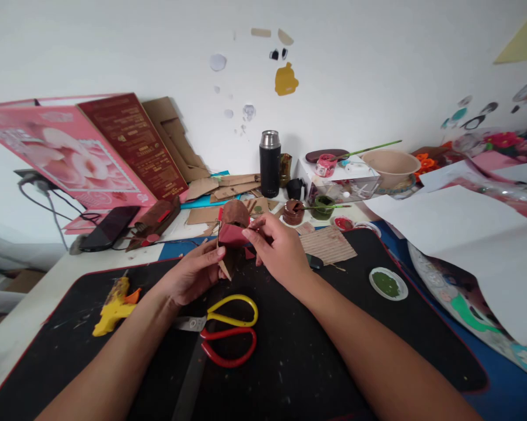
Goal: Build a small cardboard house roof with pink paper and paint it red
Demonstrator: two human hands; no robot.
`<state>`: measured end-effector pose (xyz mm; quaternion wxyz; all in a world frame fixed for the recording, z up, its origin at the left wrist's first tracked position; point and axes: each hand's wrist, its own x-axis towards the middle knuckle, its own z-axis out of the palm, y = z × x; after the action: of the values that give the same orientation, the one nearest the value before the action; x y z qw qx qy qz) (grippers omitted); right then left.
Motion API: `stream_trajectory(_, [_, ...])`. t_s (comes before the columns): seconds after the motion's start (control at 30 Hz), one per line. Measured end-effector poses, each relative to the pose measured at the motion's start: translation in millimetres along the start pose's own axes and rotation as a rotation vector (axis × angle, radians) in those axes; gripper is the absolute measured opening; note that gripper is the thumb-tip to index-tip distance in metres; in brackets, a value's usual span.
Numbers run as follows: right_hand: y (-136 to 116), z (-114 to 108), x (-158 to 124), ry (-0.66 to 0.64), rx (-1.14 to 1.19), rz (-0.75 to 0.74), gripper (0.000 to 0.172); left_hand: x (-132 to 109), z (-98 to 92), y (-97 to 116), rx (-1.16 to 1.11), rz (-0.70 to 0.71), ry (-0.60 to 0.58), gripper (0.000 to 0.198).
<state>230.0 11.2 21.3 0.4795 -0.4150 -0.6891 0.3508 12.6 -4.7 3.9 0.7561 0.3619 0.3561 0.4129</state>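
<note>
Above the black mat (289, 351), my left hand (199, 269) grips a small cardboard piece (226, 266) between thumb and fingers. A dark red flat panel (232, 235) sits against its upper part, and a brown rounded form (236, 212) shows just behind; whether it is joined on, I cannot tell. My right hand (281, 245) is closed in a pinch at the right edge of the red panel, its fingertips partly hidden. Below the hands lie scissors (196, 323) with one yellow and one red handle. A yellow glue gun (114, 307) rests left of my left forearm.
A black flask (270, 166), open paint jars (293, 212) and cardboard scraps (237, 187) stand or lie along the wall. Corrugated cardboard (329, 244) and a lid of green paint (388, 284) are at right. A pink box (65, 152) and a phone (109, 228) are at left.
</note>
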Motion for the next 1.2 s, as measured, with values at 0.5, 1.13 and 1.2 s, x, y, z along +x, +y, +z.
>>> stream_trajectory(0.5, [-0.4,-0.1,0.2,0.026,0.004,0.036,0.019,-1.9,1.9,-1.4,0.031,-0.006,-0.016,0.048])
stream_trajectory(1.13, [3.2,-1.2,0.4,0.000,0.048,0.029,0.021,-1.1,-1.4,-2.9,0.040,0.010,-0.050,0.053])
stream_trajectory(1.2, [2.9,-0.8,0.0,0.004,0.058,0.040,0.022,-1.3,-1.4,-2.7,0.042,0.008,-0.052,0.052])
